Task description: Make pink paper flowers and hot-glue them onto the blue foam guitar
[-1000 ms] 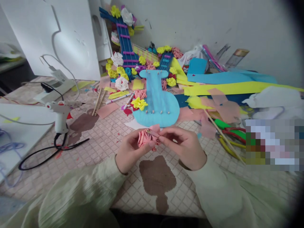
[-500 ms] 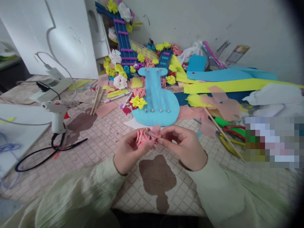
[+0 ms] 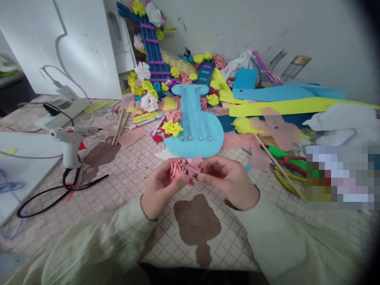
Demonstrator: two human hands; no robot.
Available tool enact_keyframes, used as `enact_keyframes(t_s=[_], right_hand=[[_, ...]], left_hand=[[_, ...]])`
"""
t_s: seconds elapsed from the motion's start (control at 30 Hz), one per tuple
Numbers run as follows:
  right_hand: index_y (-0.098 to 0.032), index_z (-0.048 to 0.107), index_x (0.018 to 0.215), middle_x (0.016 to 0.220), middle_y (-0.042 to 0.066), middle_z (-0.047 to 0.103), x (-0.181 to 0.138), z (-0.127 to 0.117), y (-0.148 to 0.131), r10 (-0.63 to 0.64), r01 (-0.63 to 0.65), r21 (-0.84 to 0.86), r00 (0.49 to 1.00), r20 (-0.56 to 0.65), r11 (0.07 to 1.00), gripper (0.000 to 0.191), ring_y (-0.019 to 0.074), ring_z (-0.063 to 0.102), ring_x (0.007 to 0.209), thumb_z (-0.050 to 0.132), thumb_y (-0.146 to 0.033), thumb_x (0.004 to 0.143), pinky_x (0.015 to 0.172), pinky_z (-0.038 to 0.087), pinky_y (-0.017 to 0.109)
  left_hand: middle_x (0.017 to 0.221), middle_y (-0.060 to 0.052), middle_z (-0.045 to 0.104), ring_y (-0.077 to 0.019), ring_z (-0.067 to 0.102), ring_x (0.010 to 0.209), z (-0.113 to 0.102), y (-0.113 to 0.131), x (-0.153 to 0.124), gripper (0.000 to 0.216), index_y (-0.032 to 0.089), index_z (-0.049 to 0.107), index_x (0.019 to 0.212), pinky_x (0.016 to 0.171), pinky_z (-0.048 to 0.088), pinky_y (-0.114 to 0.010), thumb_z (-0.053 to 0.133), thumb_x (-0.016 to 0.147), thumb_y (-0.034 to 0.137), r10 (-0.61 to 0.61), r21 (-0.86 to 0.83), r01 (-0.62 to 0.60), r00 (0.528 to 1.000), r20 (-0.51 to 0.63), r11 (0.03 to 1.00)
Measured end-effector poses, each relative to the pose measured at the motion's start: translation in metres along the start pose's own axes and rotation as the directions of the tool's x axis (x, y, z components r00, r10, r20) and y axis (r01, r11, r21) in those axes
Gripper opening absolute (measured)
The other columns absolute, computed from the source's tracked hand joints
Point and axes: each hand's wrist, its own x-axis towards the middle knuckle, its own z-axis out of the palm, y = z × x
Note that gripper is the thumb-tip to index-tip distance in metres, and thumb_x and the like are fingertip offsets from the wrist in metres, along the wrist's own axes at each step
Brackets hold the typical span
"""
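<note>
Pink paper flower (image 3: 177, 169), partly covered, left fingers (image 3: 162, 170) curled round it, tips hidden, right fingers (image 3: 211, 180) pinching its edge

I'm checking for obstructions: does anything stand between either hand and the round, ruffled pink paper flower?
Nothing visible does: the left hand holds the round, ruffled pink paper flower directly, and the right hand pinches paper at its right side. The flat, light-blue, narrow-necked panel lies beyond both hands, not between.
</note>
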Motion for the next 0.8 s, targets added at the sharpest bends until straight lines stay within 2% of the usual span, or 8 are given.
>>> enact_keyframes(t_s=[0.2, 0.43, 0.57, 0.67, 0.8], right_hand=[[-0.017, 0.059, 0.069, 0.066, -0.001, 0.06, 0.0, -0.002, -0.001, 0.025, -0.025, 0.003, 0.999, 0.02, 1.0, 0.019, 0.0099, 0.053, 0.057, 0.071, -0.027, 0.059, 0.053, 0.044, 0.024], [-0.016, 0.058, 0.068, 0.06, -0.002, 0.056, -0.001, -0.001, 0.001, -0.002, 0.0, -0.1, 1.0, -0.019, 0.995, 0.018, 0.0093, 0.049, 0.054, 0.07, -0.027, 0.059, 0.05, 0.04, 0.023], [-0.017, 0.059, 0.068, 0.053, -0.005, 0.048, -0.003, 0.005, 0.006, -0.127, 0.089, -0.263, 0.983, -0.132, 0.961, 0.012, 0.0079, 0.043, 0.049, 0.068, -0.019, 0.06, 0.049, 0.037, 0.022], [-0.017, 0.06, 0.069, 0.055, -0.004, 0.051, -0.004, 0.009, 0.007, -0.228, 0.173, -0.355, 0.966, -0.119, 0.919, 0.009, 0.0088, 0.046, 0.052, 0.067, -0.016, 0.062, 0.052, 0.04, 0.023], [-0.017, 0.062, 0.071, 0.056, -0.003, 0.051, -0.004, 0.01, 0.007, -0.374, 0.288, -0.48, 0.923, -0.092, 0.829, 0.005, 0.0092, 0.047, 0.052, 0.065, -0.017, 0.067, 0.051, 0.041, 0.023]], left_hand=[[0.083, -0.002, 0.062, -0.0126, 0.056, 0.071, -0.002, -0.002, 0.0, 0.021, 0.021, 0.06, 0.094, 0.066, 0.046, -0.026, 0.061, 0.074, 0.027, -0.052, -0.02, 0.052, 0.999, 0.001, 0.998], [0.08, 0.001, 0.062, -0.0103, 0.056, 0.072, 0.006, 0.01, -0.001, 0.027, 0.02, 0.059, 0.092, 0.067, 0.046, -0.02, 0.067, 0.067, 0.018, -0.045, 0.021, 0.045, 0.999, -0.008, 0.999], [0.074, 0.0, 0.059, -0.0098, 0.053, 0.066, 0.01, 0.013, 0.001, 0.017, 0.015, 0.059, 0.083, 0.061, 0.044, -0.02, 0.066, 0.068, 0.02, -0.028, 0.139, 0.036, 0.998, -0.06, 0.99], [0.072, -0.001, 0.058, -0.01, 0.051, 0.064, 0.009, 0.011, 0.002, 0.013, 0.014, 0.058, 0.079, 0.059, 0.042, -0.021, 0.062, 0.071, 0.023, -0.01, 0.205, 0.027, 0.996, -0.084, 0.978], [0.069, 0.0, 0.056, -0.0099, 0.049, 0.062, 0.006, 0.006, 0.003, 0.012, 0.015, 0.057, 0.078, 0.058, 0.041, -0.021, 0.061, 0.072, 0.025, -0.034, 0.186, 0.049, 0.996, -0.08, 0.981]])
